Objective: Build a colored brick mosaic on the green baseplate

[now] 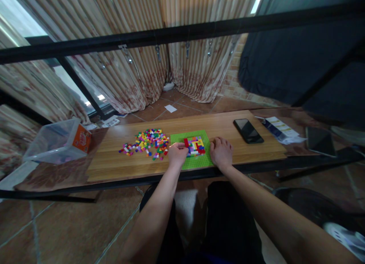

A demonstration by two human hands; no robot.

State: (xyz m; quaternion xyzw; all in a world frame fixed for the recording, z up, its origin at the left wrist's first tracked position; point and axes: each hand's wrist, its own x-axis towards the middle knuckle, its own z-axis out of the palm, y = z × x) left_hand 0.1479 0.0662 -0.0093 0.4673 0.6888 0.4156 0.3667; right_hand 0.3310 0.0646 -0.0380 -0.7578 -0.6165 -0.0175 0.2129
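A green studded baseplate (194,165) lies on the wooden board, with a block of multicoloured toy bricks (196,146) built up on its middle. My left hand (177,154) is over the plate's left part, thumb and fingers pinched together at the left side of the built bricks, beside a red brick (186,142). Whatever sits between those fingertips is too small to make out. At the plate's right edge rests my right hand (221,153), palm down, fingers loosely bent and holding nothing. A loose pile of small coloured bricks (152,140) spreads left of the plate.
The wooden board (119,171) lies on a low table. A black phone (248,131) is on its right, near printed papers (281,129) and a dark tablet-like object (321,141). At far left stands a clear plastic box (57,140). A black metal bar (171,35) crosses ahead.
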